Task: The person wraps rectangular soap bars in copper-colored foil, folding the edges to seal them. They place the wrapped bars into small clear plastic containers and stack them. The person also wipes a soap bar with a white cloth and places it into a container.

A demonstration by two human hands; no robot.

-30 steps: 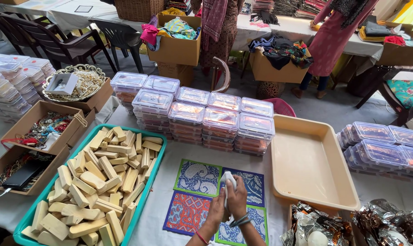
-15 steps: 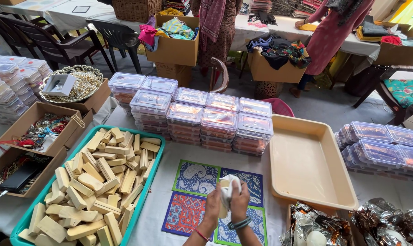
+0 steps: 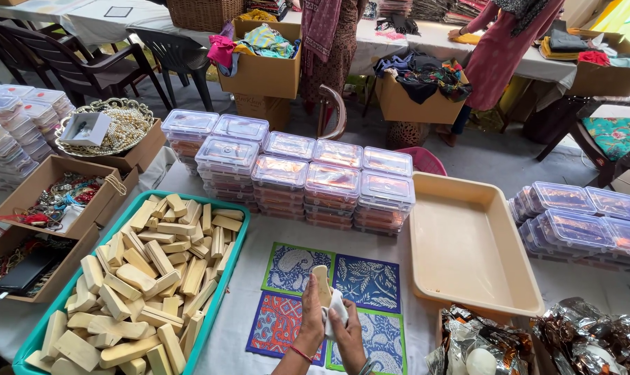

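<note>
The left hand [image 3: 311, 321] is gripping a pale, smooth wooden block [image 3: 321, 283] upright over the patterned printed mats [image 3: 368, 281], fingers clamped round its lower end so the upper part is standing free. The right hand [image 3: 347, 332] is pressing a white cloth [image 3: 334, 306] against the block's side, fingers closed on the fabric. More such blocks are lying heaped in the teal tray [image 3: 226, 292] to the left, within reach; a beige plastic tray [image 3: 478, 302] is sitting to the right.

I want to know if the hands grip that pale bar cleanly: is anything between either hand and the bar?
Yes. A white cloth lies between the right hand and the pale bar. The left hand appears to touch the bar directly, with nothing visible between.
</note>
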